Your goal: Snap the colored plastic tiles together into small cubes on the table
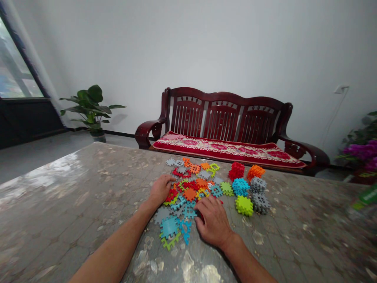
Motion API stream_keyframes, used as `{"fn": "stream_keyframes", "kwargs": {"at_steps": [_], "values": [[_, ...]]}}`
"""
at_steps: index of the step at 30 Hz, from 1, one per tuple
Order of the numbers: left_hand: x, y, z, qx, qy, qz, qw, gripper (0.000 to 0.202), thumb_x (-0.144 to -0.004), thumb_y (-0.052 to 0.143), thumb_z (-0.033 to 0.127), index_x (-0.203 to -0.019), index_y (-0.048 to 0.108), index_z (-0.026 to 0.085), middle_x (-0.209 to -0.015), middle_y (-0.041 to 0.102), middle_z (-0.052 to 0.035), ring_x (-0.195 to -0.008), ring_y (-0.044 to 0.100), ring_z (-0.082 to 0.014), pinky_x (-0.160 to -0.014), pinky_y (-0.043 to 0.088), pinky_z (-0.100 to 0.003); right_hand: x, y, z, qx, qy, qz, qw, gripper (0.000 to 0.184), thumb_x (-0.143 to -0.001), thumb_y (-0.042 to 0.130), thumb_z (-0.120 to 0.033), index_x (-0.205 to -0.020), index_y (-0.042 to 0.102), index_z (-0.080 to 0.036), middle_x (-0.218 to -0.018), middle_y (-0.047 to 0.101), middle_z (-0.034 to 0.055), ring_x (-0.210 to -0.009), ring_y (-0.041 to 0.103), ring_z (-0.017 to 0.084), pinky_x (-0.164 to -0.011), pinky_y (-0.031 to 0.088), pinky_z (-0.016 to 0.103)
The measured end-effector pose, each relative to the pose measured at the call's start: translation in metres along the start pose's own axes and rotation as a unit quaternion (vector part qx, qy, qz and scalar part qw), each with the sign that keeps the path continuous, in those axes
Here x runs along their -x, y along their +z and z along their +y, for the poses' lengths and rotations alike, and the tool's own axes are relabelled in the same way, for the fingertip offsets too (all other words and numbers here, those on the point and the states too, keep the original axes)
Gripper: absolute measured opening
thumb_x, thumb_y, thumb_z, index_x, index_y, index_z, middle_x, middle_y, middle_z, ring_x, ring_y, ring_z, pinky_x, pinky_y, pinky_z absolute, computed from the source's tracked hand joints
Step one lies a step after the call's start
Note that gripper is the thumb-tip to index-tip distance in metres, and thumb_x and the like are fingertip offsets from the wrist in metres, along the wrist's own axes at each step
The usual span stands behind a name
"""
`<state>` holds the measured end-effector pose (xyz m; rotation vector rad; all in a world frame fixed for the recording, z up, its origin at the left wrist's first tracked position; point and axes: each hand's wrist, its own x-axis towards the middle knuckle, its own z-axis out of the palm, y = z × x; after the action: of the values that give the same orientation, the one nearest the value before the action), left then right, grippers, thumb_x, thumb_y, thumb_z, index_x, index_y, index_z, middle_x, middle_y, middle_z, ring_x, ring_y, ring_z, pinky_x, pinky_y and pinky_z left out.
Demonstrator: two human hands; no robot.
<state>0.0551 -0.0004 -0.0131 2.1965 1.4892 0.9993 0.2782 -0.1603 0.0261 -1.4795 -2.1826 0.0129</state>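
Loose pile of toothed plastic tiles point(190, 194): lay spread on the patterned bench point(97, 204), red, orange, yellow, blue, lime and grey mixed. Left hand point(160, 190): rested at the pile's left edge, fingers stretched over red pieces; could not tell whether grasping. Right hand point(213, 220): lay at the pile's near right, fingers bent downward; palm side hidden, so could not tell of any hold. To the pile's right, close together, stood: red stack point(236, 171); orange stack point(256, 172); blue stack point(240, 187); two grey stacks point(260, 203); lime-green stack point(244, 206). Flat lime tile point(226, 189): lay at the pile's right edge, just beside the blue stack. Blue square tile point(170, 226): lay at the pile's near edge. Step in hand: judged as picking through the pile, apparently by colour. Next move: seemed to call for pinching one tile by its toothed edge, clear of overlapping neighbours. Wooden settee point(218, 96): stood beyond the pile.
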Motion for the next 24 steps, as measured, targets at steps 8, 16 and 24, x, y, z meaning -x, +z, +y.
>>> {"fn": "stream_keyframes", "kwargs": {"at_steps": [8, 16, 24], "values": [[0.0, 0.0, -0.001, 0.005, -0.006, 0.006, 1.0, 0.041, -0.075, 0.045, 0.002, -0.095, 0.076, 0.021, -0.108, 0.074, -0.0059, -0.105, 0.065, -0.0208, -0.106, 0.046, -0.042, 0.0, -0.001, 0.007, -0.022, -0.012, 0.045, 0.999, 0.014, -0.081, 0.057, -0.01, -0.084, 0.062, -0.023, -0.09, 0.066, 0.0013, -0.093, 0.053, 0.02, -0.086, 0.036, 0.035], [0.001, -0.01, 0.011, -0.05, -0.025, -0.02, 0.998, 0.05, -0.072, 0.04, -0.004, -0.097, 0.077, 0.021, -0.111, 0.073, -0.0069, -0.109, 0.065, -0.0214, -0.105, 0.046, -0.039, 0.0, 0.006, 0.017, 0.005, 0.051, 0.107, 0.993, 0.023, -0.091, 0.057, -0.024, -0.114, 0.064, -0.025, -0.122, 0.065, 0.005, -0.115, 0.053, 0.024, -0.1, 0.036, 0.041], [0.003, -0.018, 0.014, -0.073, -0.051, -0.012, 0.996, 0.048, -0.073, 0.041, -0.002, -0.095, 0.077, 0.022, -0.114, 0.074, -0.0064, -0.109, 0.067, -0.024, -0.102, 0.048, -0.042, 0.0, 0.005, 0.028, -0.053, 0.082, 0.106, 0.99, 0.02, -0.095, 0.048, -0.02, -0.091, 0.068, -0.024, -0.095, 0.071, 0.0019, -0.094, 0.059, 0.02, -0.088, 0.039, 0.034]]}}
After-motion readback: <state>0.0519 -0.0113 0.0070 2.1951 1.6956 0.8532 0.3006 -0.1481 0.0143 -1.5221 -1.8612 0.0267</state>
